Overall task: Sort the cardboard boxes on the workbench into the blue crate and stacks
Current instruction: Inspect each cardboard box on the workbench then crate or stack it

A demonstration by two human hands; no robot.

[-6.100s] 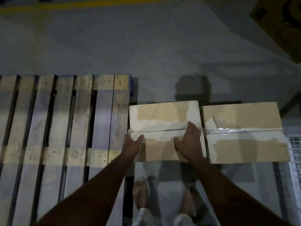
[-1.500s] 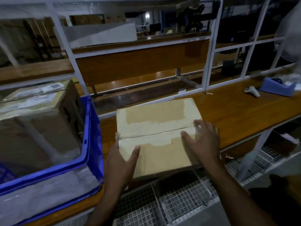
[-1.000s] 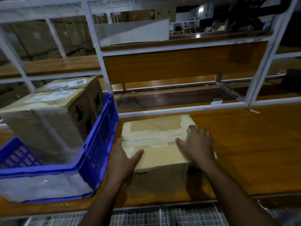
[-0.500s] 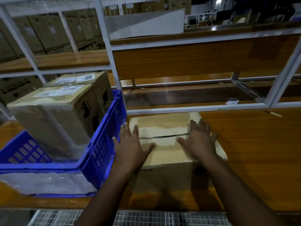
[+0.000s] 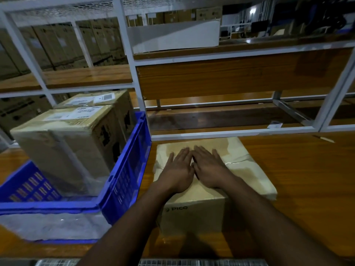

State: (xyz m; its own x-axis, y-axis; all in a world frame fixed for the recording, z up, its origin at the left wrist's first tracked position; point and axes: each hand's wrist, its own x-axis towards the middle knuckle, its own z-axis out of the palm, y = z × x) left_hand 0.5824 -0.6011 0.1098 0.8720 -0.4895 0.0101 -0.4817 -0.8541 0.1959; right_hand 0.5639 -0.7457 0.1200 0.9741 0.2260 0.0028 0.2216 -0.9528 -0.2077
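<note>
Cardboard lies flat under both palms: the box sits on the wooden bench, directly beneath the left hand and right hand. Both hands are released, fingers straight and spread, pressing on the box's taped top side by side, thumbs nearly touching. Just left of the left hand stands the blue crate, close beside the box, holding two taller cartons. Beyond the fingertips runs a white frame.
</note>
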